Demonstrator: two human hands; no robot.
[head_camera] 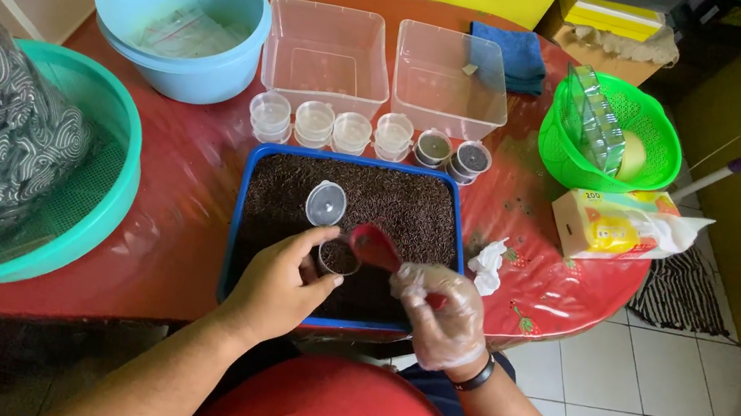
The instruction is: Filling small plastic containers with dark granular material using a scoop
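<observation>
While the bare left hand (276, 285) wraps its grip around a small clear cup (338, 258) partly filled with dark material, the right hand (439, 312), covered by a thin clear plastic glove, has its grip closed on the handle of a red spoon (375, 246) whose bowl sits right at the cup's rim. The cup's hinged lid (326, 203) stands open, tilted up and away from the person. Both hands work over a blue tray (242, 216) filled with dark, fine-grained material, which lies on the red desk (178, 205) just in front of the person's body. Beyond the tray's far edge runs a row of small cups (334, 128): four look clear and empty, and the two at the right end hold dark contents. Behind that row stand two clear rectangular tubs (386, 64), side by side, with a folded blue cloth (522, 59) beyond the right one. A light blue basin (181, 17) sits at the far left, and a teal basket (106, 182) holding patterned black-and-white fabric fills the near left side. To the right, a green basket (622, 166) holds clear plastic packs, and a yellow tissue pack (616, 224) lies just beside it. A crumpled white tissue (489, 262) rests near the tray's right edge.
</observation>
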